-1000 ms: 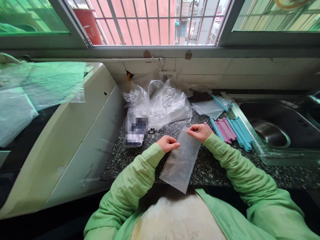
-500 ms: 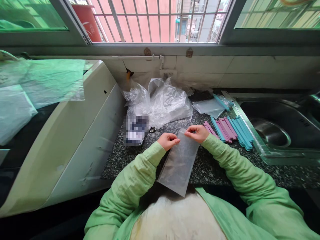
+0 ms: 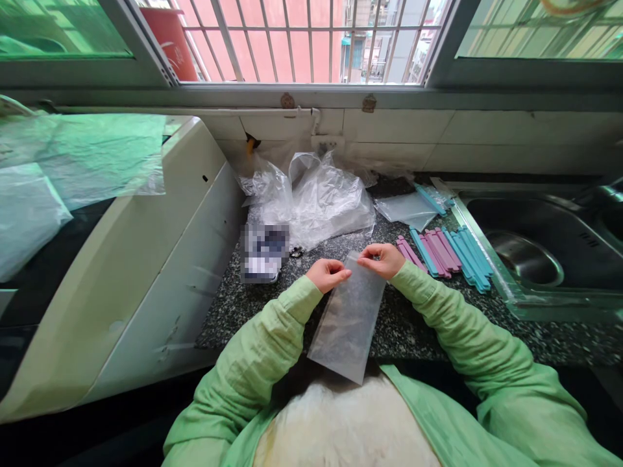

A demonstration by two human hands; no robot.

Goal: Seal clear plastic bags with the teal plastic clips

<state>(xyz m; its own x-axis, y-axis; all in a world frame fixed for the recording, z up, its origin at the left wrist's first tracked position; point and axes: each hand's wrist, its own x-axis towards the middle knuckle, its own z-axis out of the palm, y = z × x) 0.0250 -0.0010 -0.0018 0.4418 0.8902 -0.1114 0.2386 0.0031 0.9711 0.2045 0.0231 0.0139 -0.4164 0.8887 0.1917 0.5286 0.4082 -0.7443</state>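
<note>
Head view: since 1 second ago, the right hand (image 3: pixel 383 261) has edged toward the left hand (image 3: pixel 328 275), apparently for finer handling; each grip pinches the clear bag (image 3: pixel 348 327) near its far end, over the surface (image 3: pixel 406 331)'s near edge.

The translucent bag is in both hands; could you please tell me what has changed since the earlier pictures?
The right hand has shifted slightly left, closer to the left hand, so more of the leftmost pink strips shows. The lower end of the translucent bag has come slightly lower in view. Nothing was taken hold of or let go: both hands still pinch the bag. The crumpled plastic and the sink stayed put.
</note>
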